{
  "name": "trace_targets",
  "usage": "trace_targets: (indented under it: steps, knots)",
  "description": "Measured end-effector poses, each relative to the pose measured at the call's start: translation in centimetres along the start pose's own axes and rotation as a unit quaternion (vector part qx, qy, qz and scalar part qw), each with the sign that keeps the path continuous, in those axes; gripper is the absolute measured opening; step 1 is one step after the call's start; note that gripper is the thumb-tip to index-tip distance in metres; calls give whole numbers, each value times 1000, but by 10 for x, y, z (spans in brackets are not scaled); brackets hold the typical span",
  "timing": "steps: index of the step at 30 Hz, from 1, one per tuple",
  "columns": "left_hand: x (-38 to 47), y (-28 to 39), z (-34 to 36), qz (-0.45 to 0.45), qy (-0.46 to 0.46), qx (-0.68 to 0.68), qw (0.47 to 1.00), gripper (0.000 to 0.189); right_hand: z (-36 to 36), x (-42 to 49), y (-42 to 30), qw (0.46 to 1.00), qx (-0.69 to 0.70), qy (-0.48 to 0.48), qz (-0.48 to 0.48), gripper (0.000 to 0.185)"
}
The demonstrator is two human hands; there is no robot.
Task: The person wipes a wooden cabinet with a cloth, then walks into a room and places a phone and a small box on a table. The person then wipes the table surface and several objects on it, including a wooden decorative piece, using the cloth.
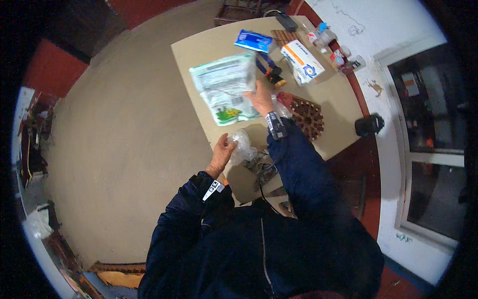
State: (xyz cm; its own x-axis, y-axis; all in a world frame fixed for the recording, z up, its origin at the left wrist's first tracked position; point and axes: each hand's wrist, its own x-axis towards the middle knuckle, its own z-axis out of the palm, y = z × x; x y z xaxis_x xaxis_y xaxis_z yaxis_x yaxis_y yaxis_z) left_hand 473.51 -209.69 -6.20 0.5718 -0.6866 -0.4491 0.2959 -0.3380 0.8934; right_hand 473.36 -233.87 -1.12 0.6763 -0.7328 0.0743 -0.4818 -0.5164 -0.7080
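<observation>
My right hand grips the right edge of a large white and green printed plastic pouch, which it holds above the table. Lower down, by the table's left edge, my left hand has its thumb and fingers on a crumpled clear plastic bag. Whatever is inside that bag cannot be made out. Right of my right wrist lies a brown slatted wooden mat or trivet, partly hidden by my sleeve.
Beyond the pouch lie a blue packet, a white and orange box and a dark item with orange parts. Small jars line the wall side. A black cylindrical object is at the table's right corner, near a window.
</observation>
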Motion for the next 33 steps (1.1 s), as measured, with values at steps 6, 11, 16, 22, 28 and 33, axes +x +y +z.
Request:
trace_targets:
  steps: [6,11,16,22,28,33]
  knots:
    - [39,-19,7,84,111,200,970,45,-59,-60,4,986,-82,-54,-137,14]
    - [48,-6,16,111,93,195,970,38,-69,-197,26,908,-146,-296,-257,28]
    - [37,16,28,95,26,136,986,48,-55,-249,61,890,-266,-220,-298,31]
    - [30,25,32,141,6,357,923,57,-101,-251,79,969,2,-206,-136,32]
    - [13,44,43,279,51,446,849,47,-241,-249,114,992,70,105,-1,31]
    - [7,98,73,387,100,456,795,20,-310,-191,204,977,-12,210,20,37]
